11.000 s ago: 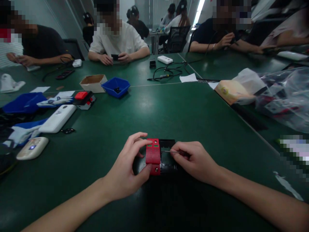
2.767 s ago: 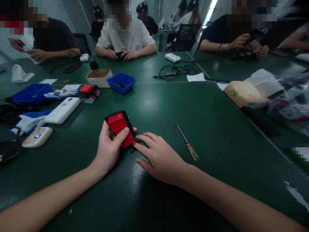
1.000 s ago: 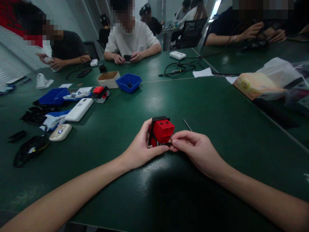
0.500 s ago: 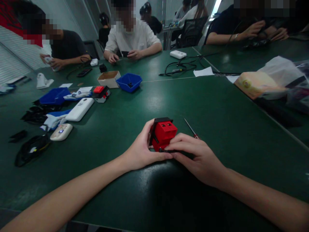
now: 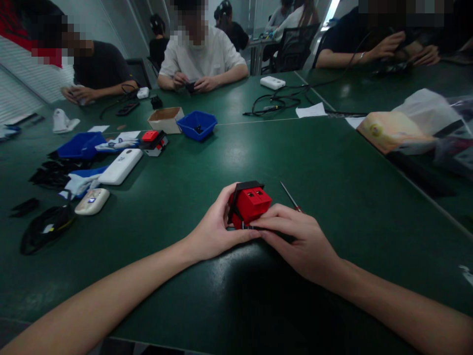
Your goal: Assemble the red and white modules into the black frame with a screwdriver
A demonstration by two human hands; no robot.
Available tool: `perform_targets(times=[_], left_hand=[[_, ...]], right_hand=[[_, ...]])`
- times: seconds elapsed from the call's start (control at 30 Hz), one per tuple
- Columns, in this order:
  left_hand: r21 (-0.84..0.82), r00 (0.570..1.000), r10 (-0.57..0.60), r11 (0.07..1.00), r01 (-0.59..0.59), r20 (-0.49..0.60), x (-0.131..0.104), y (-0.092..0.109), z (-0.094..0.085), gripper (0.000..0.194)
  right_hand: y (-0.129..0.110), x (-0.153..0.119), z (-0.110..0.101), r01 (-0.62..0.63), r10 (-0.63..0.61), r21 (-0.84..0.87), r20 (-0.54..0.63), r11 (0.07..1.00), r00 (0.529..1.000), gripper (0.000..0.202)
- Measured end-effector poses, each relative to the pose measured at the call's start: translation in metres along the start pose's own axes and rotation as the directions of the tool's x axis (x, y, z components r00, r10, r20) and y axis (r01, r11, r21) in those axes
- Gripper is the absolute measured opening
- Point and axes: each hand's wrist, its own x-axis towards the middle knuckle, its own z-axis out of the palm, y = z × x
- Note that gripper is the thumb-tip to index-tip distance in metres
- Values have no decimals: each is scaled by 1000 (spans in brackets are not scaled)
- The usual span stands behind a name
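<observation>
A red block-shaped housing with a black frame (image 5: pixel 252 203) is held just over the green table, two small dark openings in its upper face. My left hand (image 5: pixel 219 224) wraps round its left side, thumb along the lower edge. My right hand (image 5: pixel 295 235) is closed at the lower right of the housing, fingertips pinched by a small dark piece with metal pins (image 5: pixel 247 226); most of that piece is hidden by the fingers. Behind my right hand lies a screwdriver (image 5: pixel 290 195) with a thin metal shaft, its handle partly covered.
On the left lie a white power bank (image 5: pixel 121 166), a cream device (image 5: pixel 92 201), a coiled black cable (image 5: pixel 48 227) and a similar red-and-black unit (image 5: pixel 153 143). Blue bins (image 5: pixel 197 125) stand farther back. Plastic bags (image 5: pixel 417 121) sit at right. Several people sit around the table.
The red housing has tilted slightly in my hands, and metal pins show more clearly beneath it. My right hand has shifted slightly left. Both hands keep their grip.
</observation>
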Motion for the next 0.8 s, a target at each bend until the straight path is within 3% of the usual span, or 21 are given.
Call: perform_targets(times=[0.47,0.8], left_hand=[[-20,1000,-3,1000,3,5,0,-4,-2,79],[-43,1000,25,999,-24,13,1,0,0,70]], right_hand=[[0,-1,2,-29,29,8,9,1000,1000,22],[-2,0,0,29,-29,-25,3,999,1000,21]])
